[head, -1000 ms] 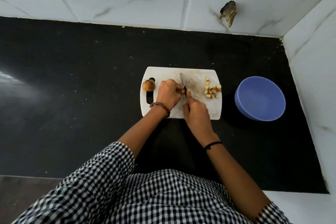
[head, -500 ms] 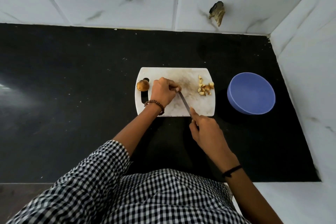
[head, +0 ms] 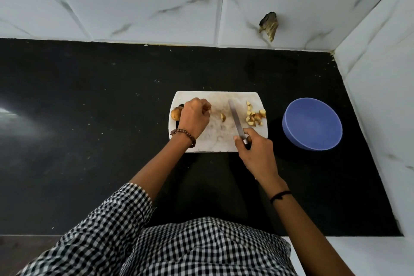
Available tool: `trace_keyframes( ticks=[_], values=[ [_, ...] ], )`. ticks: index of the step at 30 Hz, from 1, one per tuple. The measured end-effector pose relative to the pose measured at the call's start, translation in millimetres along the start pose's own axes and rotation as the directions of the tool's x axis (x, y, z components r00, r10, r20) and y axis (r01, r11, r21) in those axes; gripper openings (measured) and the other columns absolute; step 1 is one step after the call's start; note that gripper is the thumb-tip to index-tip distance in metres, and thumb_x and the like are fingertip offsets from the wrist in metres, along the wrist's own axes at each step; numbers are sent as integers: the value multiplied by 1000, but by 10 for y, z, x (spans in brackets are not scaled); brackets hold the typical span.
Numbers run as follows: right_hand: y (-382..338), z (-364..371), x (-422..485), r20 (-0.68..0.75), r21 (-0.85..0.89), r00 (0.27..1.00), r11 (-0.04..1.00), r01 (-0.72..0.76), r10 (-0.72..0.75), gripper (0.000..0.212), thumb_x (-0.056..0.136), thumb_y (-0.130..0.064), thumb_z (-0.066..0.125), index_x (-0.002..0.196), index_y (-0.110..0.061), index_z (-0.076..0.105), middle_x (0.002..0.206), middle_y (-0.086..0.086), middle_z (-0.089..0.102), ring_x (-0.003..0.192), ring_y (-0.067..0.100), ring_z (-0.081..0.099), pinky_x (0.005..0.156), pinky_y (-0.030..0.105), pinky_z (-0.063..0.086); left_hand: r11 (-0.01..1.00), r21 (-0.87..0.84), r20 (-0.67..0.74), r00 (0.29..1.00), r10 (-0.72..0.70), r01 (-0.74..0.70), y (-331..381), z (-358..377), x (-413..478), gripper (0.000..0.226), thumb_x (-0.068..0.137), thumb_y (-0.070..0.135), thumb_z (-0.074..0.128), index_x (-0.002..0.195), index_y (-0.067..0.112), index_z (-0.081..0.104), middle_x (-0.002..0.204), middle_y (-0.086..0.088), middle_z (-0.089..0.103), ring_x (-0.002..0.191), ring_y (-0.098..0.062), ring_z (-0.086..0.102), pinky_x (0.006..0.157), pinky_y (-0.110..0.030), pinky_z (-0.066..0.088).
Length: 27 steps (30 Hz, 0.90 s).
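A white cutting board (head: 218,141) lies on the black counter. My right hand (head: 255,152) grips the handle of a knife (head: 236,122), whose blade lies across the board pointing away from me. My left hand (head: 195,119) hovers over the board's left part with its fingers curled, and I cannot make out anything in them. A whole small potato (head: 175,113) sits at the board's left edge, partly behind that hand. One cut piece (head: 223,117) lies mid-board. A pile of diced pieces (head: 255,116) lies on the board's right part.
A blue bowl (head: 312,124) stands on the counter right of the board. White marbled tile walls close the back and right sides. A broken hole in the tile (head: 268,26) shows on the back wall. The counter's front edge runs just below my arms.
The knife has swung from beside my left hand to the right of a freed cut piece. My left hand has shifted left toward the whole potato.
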State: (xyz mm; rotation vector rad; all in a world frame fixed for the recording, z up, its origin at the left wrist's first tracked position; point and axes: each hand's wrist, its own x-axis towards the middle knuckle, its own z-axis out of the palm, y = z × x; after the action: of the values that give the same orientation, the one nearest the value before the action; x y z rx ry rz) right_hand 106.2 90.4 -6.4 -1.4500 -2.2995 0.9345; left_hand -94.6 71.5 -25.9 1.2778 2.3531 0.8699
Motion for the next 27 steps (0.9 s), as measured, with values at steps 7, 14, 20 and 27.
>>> trace_keyframes(
  ticks=[7,14,20,27],
  values=[
    [-54,67,238,-10,81,999,996,-30,31,17,96,-36,62,97,-19,64,75,-10,58,69,8,58,63,28,51,897,226,98,925,368,-381,57,-41,11,32,83,2,68,110,19,71,105,0,63,95,-18,53,68,-28,50],
    [-4,133,221,-19,127,997,990,-68,71,20,97,-37,61,102,-18,65,75,-10,58,68,8,58,60,22,49,893,227,161,919,359,-389,65,127,-5,23,86,7,66,106,18,72,101,1,64,94,-17,52,57,-22,33],
    [22,169,143,0,222,992,968,-120,123,14,97,-38,60,101,-24,61,77,-8,59,67,14,64,62,44,59,986,102,29,992,126,-129,131,289,-88,13,87,27,68,94,17,72,87,0,61,83,-16,57,57,-25,40],
    [-14,243,158,-10,190,998,980,-64,67,26,103,-37,49,112,-19,65,71,-6,60,61,10,59,55,28,51,997,-13,71,995,75,-74,101,211,-79,18,82,16,73,100,17,75,89,-4,69,79,-20,65,74,-36,55]
  ],
)
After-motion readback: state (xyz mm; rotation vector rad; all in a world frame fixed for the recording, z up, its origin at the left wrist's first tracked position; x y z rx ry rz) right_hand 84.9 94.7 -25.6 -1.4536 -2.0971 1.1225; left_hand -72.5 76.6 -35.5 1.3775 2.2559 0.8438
